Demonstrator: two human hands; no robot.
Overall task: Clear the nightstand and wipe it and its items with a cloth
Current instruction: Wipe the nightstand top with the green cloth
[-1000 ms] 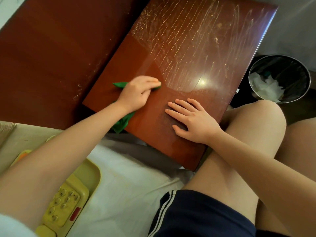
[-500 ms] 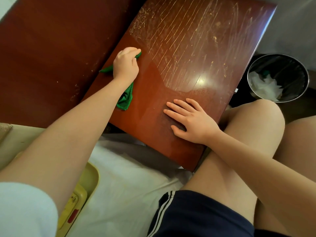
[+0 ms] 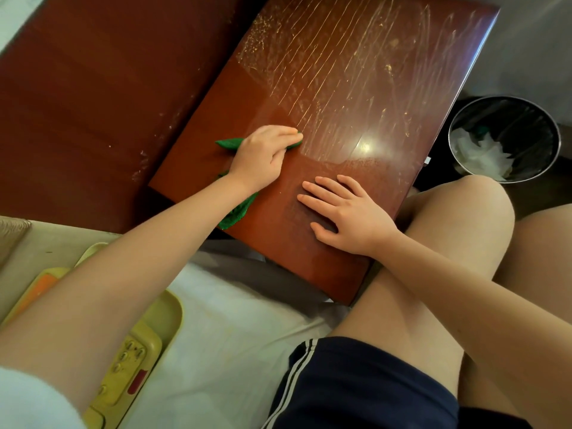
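The nightstand (image 3: 356, 88) has a glossy red-brown top, dusty and streaked over its far half. My left hand (image 3: 263, 156) presses a green cloth (image 3: 236, 213) onto the left middle of the top, fingers curled over it. The cloth shows beyond my fingertips and trails back under my wrist to the near-left edge. My right hand (image 3: 346, 215) lies flat on the near part of the top, fingers spread and holding nothing.
A yellow telephone (image 3: 123, 373) lies in a pale yellow tray (image 3: 168, 314) on the white bed sheet at lower left. A black wire bin (image 3: 504, 137) with white paper stands right of the nightstand. A dark wooden panel (image 3: 93, 103) runs along its left side. My knees are at right.
My left hand swept the cloth out to the far-left edge of the top, then back toward the middle, close to where it started. My right hand has stayed flat in place.
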